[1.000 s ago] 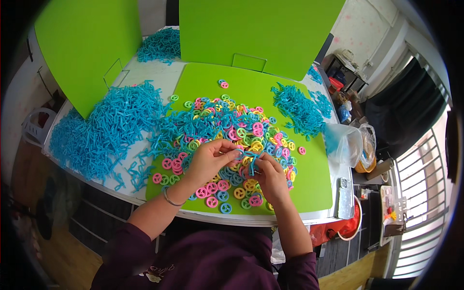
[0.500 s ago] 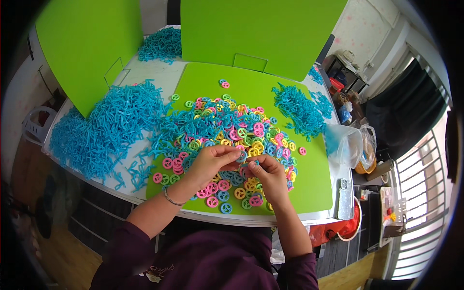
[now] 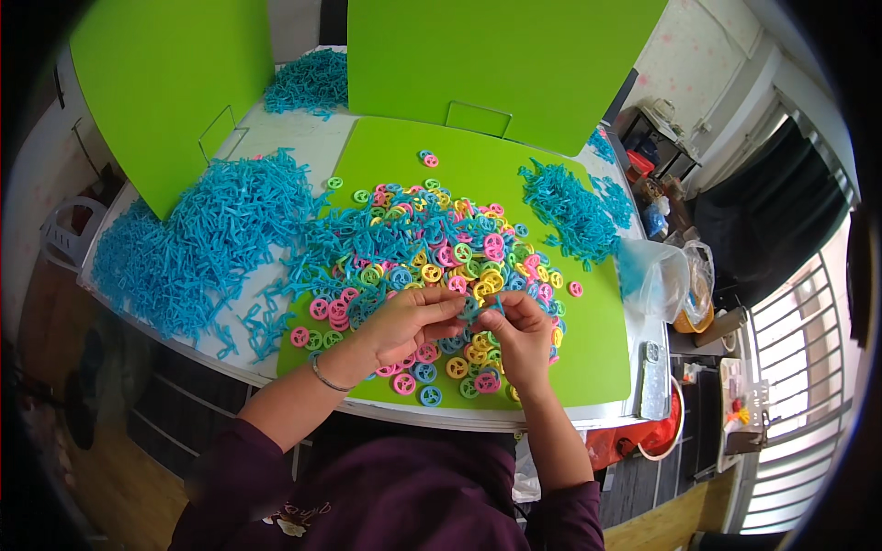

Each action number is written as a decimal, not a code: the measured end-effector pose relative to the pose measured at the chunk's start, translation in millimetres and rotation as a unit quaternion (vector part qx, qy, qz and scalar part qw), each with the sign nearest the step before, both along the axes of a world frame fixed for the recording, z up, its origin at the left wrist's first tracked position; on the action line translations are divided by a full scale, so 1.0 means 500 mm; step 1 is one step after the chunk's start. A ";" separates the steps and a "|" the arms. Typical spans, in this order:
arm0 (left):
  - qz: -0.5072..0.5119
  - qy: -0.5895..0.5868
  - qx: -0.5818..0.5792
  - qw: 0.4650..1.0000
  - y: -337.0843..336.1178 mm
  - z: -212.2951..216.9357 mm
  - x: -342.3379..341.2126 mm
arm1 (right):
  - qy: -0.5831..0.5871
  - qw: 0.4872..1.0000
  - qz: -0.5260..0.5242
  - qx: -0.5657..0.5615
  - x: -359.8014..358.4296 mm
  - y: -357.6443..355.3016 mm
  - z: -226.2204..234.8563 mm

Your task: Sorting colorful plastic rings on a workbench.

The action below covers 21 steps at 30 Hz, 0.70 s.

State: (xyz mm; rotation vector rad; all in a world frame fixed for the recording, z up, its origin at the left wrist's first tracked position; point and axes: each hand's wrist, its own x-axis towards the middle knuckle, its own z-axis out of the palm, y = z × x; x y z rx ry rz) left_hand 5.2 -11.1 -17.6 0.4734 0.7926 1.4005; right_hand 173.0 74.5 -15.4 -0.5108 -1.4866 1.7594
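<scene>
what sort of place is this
Probably a small workshop, perhaps in a home: colourful plastic wheels are piled on a green mat, with a large heap of small blue plastic pieces beside it on a white table.

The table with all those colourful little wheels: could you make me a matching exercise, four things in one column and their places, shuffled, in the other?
Things
1. Colourful wheels
2. Largest blue heap
3. Phone
4. Dark cloth

Places
A. At the front right corner of the white tabletop
B. Hanging at the far right of the room
C. Spread over the middle of the green mat
D. Left of the green mat

Right pairs: 1-C, 2-D, 3-A, 4-B
</scene>
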 end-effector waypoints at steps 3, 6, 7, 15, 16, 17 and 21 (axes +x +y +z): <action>-0.014 0.049 -0.015 0.999 -0.005 0.012 0.002 | -0.007 0.999 -0.024 0.042 -0.003 -0.004 -0.016; -0.034 0.106 -0.019 0.994 -0.003 0.002 0.002 | -0.028 0.996 -0.023 0.084 -0.007 -0.003 -0.021; -0.048 0.119 -0.006 0.992 -0.001 -0.002 0.002 | -0.011 0.994 -0.032 0.105 -0.016 -0.007 -0.016; -0.094 0.006 -0.035 0.995 -0.004 0.011 -0.007 | -0.001 0.996 0.034 0.087 -0.002 -0.002 -0.017; -0.097 -0.004 -0.044 0.994 -0.004 0.011 -0.009 | 0.006 0.996 0.035 0.087 -0.003 -0.002 -0.018; -0.096 -0.005 -0.044 0.994 -0.004 0.010 -0.008 | 0.012 0.996 0.036 0.086 -0.004 -0.002 -0.018; -0.072 0.041 -0.036 0.996 -0.004 0.002 -0.003 | -0.007 0.996 0.028 0.088 -0.004 -0.003 -0.006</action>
